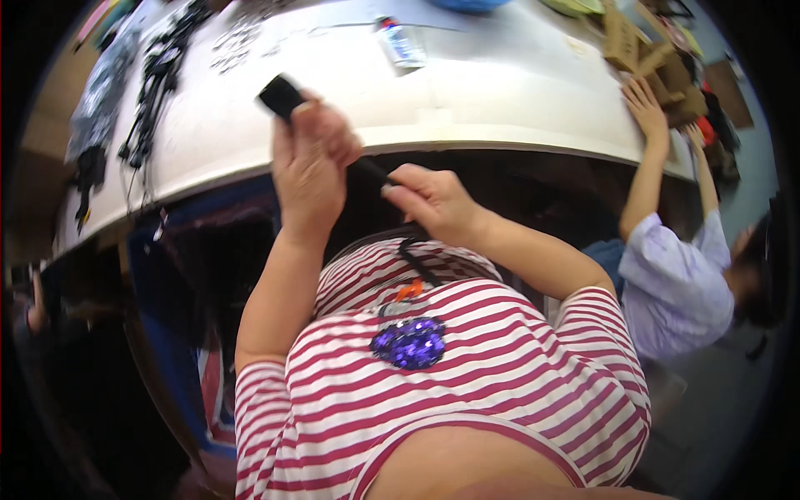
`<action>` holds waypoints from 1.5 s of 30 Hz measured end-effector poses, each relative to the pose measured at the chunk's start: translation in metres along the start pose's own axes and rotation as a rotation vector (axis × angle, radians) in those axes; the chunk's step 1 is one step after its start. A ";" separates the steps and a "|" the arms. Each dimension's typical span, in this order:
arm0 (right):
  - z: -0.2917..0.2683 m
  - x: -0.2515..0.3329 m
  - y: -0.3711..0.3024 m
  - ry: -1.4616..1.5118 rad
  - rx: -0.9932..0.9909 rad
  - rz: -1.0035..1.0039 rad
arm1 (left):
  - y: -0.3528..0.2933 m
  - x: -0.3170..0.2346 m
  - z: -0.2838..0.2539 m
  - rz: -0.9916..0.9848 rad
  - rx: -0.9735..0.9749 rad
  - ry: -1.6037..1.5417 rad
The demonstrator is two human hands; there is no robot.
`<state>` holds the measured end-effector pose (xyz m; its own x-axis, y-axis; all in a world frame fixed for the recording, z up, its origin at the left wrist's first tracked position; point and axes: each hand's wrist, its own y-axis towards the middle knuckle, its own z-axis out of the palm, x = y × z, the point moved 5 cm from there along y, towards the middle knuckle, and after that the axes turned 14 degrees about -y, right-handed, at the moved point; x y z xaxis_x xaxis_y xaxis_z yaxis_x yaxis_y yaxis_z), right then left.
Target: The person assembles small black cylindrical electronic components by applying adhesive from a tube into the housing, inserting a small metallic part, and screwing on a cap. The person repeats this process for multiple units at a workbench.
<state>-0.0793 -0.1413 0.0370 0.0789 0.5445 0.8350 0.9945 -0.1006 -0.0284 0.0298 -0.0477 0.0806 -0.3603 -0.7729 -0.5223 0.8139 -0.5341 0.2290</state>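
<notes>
A black strap [281, 97] runs between my two hands, just over the near edge of the white table [467, 108]. My left hand [312, 162] is closed around it, and a wide, flat end sticks out above the fingers toward the table. Lower and to the right, my right hand [440, 202] pinches the strap's other stretch between thumb and fingers. Part of the strap is hidden inside both hands, and the left fingers are a little blurred.
Black cords [158, 83] and clear plastic bags [104, 112] lie at the table's left. Small metallic pieces [237, 43] and a white-and-blue packet [402, 43] lie farther back. At right, another person [675, 283] reaches toward cardboard pieces [621, 42].
</notes>
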 end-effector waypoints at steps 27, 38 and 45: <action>-0.420 -0.070 -0.038 -0.602 -1.038 -0.008 | 0.023 -0.101 -0.079 0.281 -0.160 0.851; -0.327 -0.196 -0.062 -1.188 -0.764 0.499 | 0.109 -0.261 -0.222 0.071 -0.613 2.103; -0.274 -0.107 -0.015 -1.307 -0.881 -0.017 | 0.130 -0.233 -0.190 0.529 -0.424 2.563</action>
<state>-0.1216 -0.4262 0.0988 0.5341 0.8178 -0.2142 0.6819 -0.2670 0.6809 0.3055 0.1279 0.0759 0.3750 0.9264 -0.0334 0.7215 -0.2690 0.6380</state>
